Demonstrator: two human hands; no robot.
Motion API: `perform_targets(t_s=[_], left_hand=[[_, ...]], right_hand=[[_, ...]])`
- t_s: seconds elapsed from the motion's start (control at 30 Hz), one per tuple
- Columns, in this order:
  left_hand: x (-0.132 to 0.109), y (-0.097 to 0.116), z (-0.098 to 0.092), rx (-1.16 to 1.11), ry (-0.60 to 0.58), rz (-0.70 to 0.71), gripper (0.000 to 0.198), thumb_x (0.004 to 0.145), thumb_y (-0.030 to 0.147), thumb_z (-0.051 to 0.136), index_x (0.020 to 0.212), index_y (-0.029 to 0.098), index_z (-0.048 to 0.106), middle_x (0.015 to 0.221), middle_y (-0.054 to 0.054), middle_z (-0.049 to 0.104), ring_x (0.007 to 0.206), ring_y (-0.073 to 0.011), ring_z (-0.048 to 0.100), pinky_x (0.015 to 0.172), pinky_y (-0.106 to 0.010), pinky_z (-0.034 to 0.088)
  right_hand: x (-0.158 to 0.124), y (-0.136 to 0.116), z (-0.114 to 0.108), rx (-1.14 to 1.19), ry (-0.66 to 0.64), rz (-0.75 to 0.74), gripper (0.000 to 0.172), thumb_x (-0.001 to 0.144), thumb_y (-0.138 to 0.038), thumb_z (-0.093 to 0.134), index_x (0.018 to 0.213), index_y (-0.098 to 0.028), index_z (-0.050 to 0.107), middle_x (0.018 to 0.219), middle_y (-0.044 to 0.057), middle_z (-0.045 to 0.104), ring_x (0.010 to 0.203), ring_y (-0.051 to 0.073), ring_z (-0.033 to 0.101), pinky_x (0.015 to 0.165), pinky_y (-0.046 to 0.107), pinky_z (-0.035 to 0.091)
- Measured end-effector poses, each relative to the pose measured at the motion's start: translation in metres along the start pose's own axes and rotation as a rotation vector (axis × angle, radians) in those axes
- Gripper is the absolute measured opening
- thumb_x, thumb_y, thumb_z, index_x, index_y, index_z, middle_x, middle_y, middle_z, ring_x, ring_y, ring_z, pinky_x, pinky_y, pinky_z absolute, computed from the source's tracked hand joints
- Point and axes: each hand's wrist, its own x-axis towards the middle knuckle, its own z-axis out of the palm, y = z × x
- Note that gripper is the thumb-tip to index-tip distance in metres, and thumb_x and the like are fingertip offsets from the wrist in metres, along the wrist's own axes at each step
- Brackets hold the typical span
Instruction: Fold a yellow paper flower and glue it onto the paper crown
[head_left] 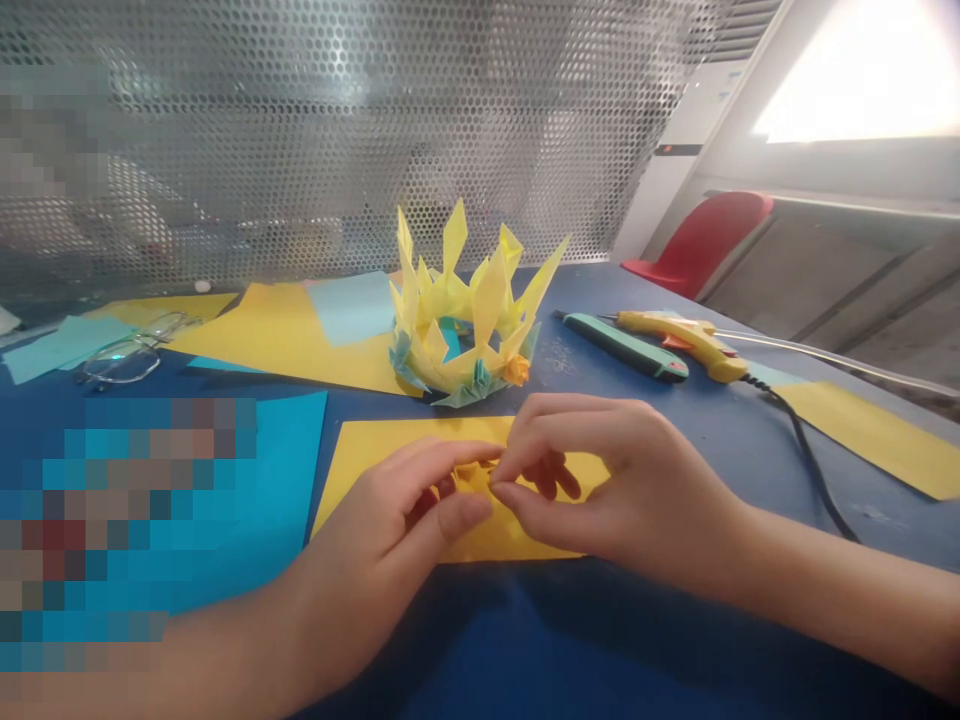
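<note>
My left hand (390, 545) and my right hand (622, 490) meet over a yellow paper sheet (360, 455) near the table's front. Both pinch a small folded yellow paper piece (474, 478) between thumb and fingers. The piece is mostly hidden by my fingers. Behind them stands a spiky yellow paper crown (465, 310) with teal folded trim and a small orange paper rose at its base.
A teal cutter (626, 347) and a yellow glue gun (686, 340) with a black cord (814, 470) lie right of the crown. Yellow and blue sheets (285, 335) cover the blue table; glasses (127, 355) rest at left. A perforated metal screen stands behind; a red chair (705, 240) is far right.
</note>
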Motion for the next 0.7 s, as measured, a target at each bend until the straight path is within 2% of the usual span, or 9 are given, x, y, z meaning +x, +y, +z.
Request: perform_targets(t_s=[0.13, 0.23, 0.33, 0.4, 0.43, 0.5, 0.6, 0.7], left_hand=[[-0.002, -0.001, -0.002, 0.077, -0.051, 0.059, 0.041, 0.098, 0.042, 0.057, 0.138, 0.041, 0.058, 0.133, 0.004, 0.067, 0.126, -0.0188, 0.056, 0.101, -0.024, 0.044], [-0.003, -0.003, -0.003, 0.093, -0.031, 0.076, 0.044, 0.100, 0.046, 0.049, 0.143, 0.038, 0.053, 0.137, 0.001, 0.065, 0.135, -0.0207, 0.051, 0.107, -0.027, 0.042], [-0.003, -0.005, -0.002, 0.044, 0.013, 0.026, 0.044, 0.100, 0.049, 0.047, 0.141, 0.036, 0.057, 0.141, 0.001, 0.063, 0.137, -0.0219, 0.049, 0.109, -0.029, 0.040], [-0.002, -0.005, 0.000, -0.087, 0.046, -0.075, 0.047, 0.096, 0.050, 0.055, 0.142, 0.039, 0.054, 0.137, 0.002, 0.065, 0.130, -0.0206, 0.054, 0.106, -0.029, 0.043], [-0.001, -0.005, 0.000, -0.180, 0.062, -0.132, 0.051, 0.094, 0.050, 0.060, 0.143, 0.041, 0.051, 0.130, 0.003, 0.068, 0.122, -0.0191, 0.059, 0.101, -0.028, 0.046], [0.001, -0.004, 0.001, -0.317, 0.067, -0.205, 0.051, 0.089, 0.049, 0.067, 0.138, 0.040, 0.054, 0.109, 0.004, 0.073, 0.103, -0.0156, 0.065, 0.092, -0.025, 0.050], [0.003, -0.003, 0.000, -0.373, 0.059, -0.203, 0.032, 0.085, 0.048, 0.073, 0.111, 0.032, 0.068, 0.088, 0.006, 0.069, 0.084, -0.0110, 0.062, 0.080, -0.019, 0.050], [0.003, -0.003, -0.001, -0.370, 0.056, -0.190, 0.024, 0.085, 0.047, 0.074, 0.101, 0.029, 0.069, 0.086, 0.006, 0.067, 0.080, -0.0093, 0.060, 0.077, -0.018, 0.048]], right_hand=[[-0.001, 0.001, 0.002, -0.001, -0.020, 0.001, 0.010, 0.079, -0.007, 0.069, 0.071, -0.012, 0.073, 0.065, 0.000, 0.063, 0.054, 0.006, 0.057, 0.051, 0.013, 0.048], [-0.002, 0.004, 0.001, -0.054, -0.012, -0.124, 0.010, 0.082, -0.006, 0.068, 0.076, -0.012, 0.073, 0.072, 0.002, 0.065, 0.060, 0.006, 0.058, 0.056, 0.013, 0.050], [-0.003, 0.008, 0.001, -0.124, 0.005, -0.227, 0.009, 0.084, -0.006, 0.067, 0.080, -0.013, 0.072, 0.077, 0.002, 0.065, 0.065, 0.007, 0.060, 0.063, 0.014, 0.053], [-0.003, 0.010, 0.001, -0.167, 0.016, -0.263, 0.009, 0.084, -0.006, 0.067, 0.082, -0.014, 0.071, 0.081, 0.003, 0.064, 0.069, 0.008, 0.062, 0.067, 0.015, 0.054], [-0.004, 0.011, 0.002, -0.182, 0.023, -0.280, 0.009, 0.084, -0.006, 0.067, 0.082, -0.015, 0.070, 0.084, 0.004, 0.064, 0.072, 0.009, 0.064, 0.070, 0.016, 0.055], [-0.005, 0.013, 0.003, -0.197, 0.035, -0.317, 0.010, 0.085, -0.006, 0.066, 0.083, -0.015, 0.069, 0.091, 0.006, 0.066, 0.080, 0.010, 0.067, 0.076, 0.017, 0.056], [-0.007, 0.016, 0.005, -0.234, 0.018, -0.373, 0.013, 0.089, -0.006, 0.062, 0.086, -0.017, 0.066, 0.097, 0.006, 0.069, 0.086, 0.010, 0.069, 0.084, 0.017, 0.056], [-0.010, 0.017, 0.004, -0.309, -0.038, -0.392, 0.012, 0.094, -0.009, 0.058, 0.090, -0.018, 0.065, 0.095, 0.004, 0.071, 0.084, 0.010, 0.069, 0.085, 0.017, 0.055]])
